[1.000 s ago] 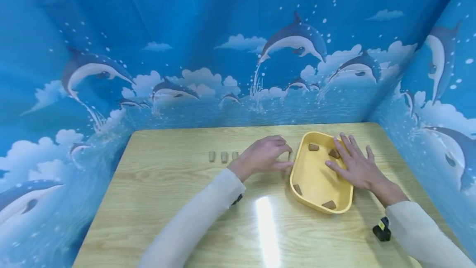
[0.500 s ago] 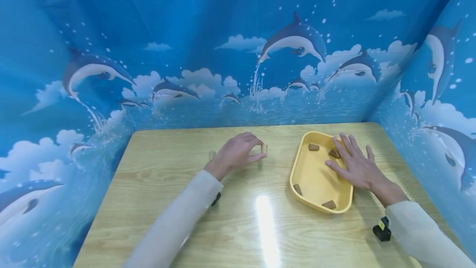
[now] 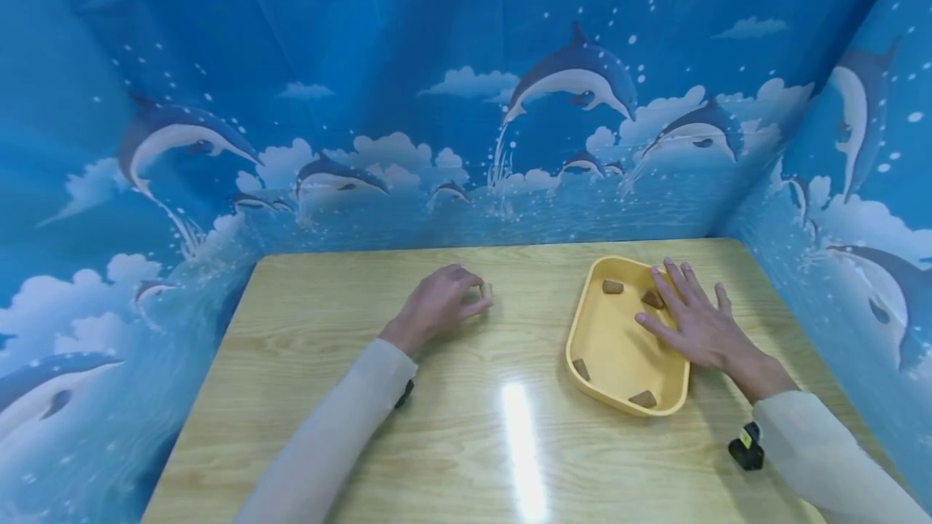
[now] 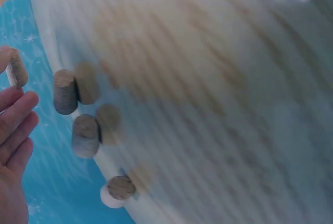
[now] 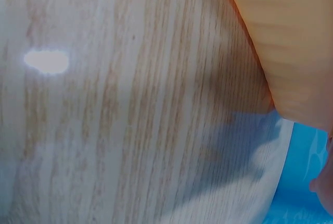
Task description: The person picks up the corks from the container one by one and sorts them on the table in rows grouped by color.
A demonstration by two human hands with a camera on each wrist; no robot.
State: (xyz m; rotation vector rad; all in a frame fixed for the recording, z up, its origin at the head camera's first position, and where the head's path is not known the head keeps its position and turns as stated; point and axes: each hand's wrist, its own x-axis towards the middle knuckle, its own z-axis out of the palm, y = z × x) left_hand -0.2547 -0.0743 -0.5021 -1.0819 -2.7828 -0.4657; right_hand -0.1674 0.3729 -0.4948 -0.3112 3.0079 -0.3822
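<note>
My left hand [image 3: 440, 306] pinches a small tan cork [image 4: 17, 69] between thumb and fingertips, over the left-middle of the table. Three more corks stand upright in a row on the table in the left wrist view: a near one [image 4: 65, 92], a middle one [image 4: 85, 136] and a far one [image 4: 119, 188]. In the head view the left hand hides that row. My right hand [image 3: 695, 326], fingers spread, rests over the right rim of a yellow tray [image 3: 619, 338]. Several brown cork-like pieces lie inside it, one [image 3: 652, 299] beside the right fingers.
The wooden table [image 3: 349, 289] has its far edge against a blue dolphin-print curtain [image 3: 408, 103], which also rises at left and right. A bright light reflection lies on the tabletop in front of the tray.
My left hand has moved left from beside the tray, with the cork in its fingers, to the row of corks, now covering them in the head view. The right hand and tray stay put.
</note>
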